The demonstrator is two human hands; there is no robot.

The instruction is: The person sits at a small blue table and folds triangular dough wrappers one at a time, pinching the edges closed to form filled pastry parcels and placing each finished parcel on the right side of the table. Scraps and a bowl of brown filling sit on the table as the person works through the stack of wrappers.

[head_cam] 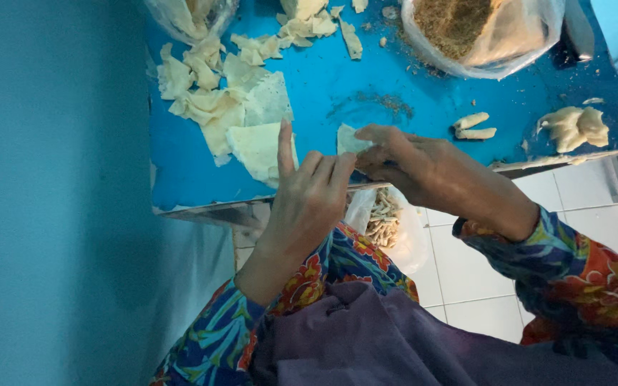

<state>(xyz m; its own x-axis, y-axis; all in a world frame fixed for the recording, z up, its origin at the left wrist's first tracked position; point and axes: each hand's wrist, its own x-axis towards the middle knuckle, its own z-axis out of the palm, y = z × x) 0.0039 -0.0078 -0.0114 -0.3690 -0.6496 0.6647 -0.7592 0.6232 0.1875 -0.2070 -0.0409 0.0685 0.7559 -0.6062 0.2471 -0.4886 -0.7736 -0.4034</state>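
head view, looking down on a blue table set beside a teal wall. the left hand and the right hand meet at the near edge of the table, both closed on a small pale wrapper sheet, whose corner shows just above the right fingers; the left index finger points up, free of the sheet, while the other left fingers curl against the right hand. how tightly the sheet is pinched cannot be told, since the fingers cover most of it. to the left of the hands lies a loose heap of wrapper sheets, flat and crumpled, the nearest one touching the left hand. to the right, on the table, lie two finished rolls side by side, and further right a lump of crumpled dough scraps near the table's corner. at the far edge stands an open clear plastic bag of brown crumbly filling, with crumbs scattered on the blue surface beside it. below the table edge, between the forearms, a clear bag of small rolled pieces hangs over a white tiled floor. both arms wear flowered sleeves.
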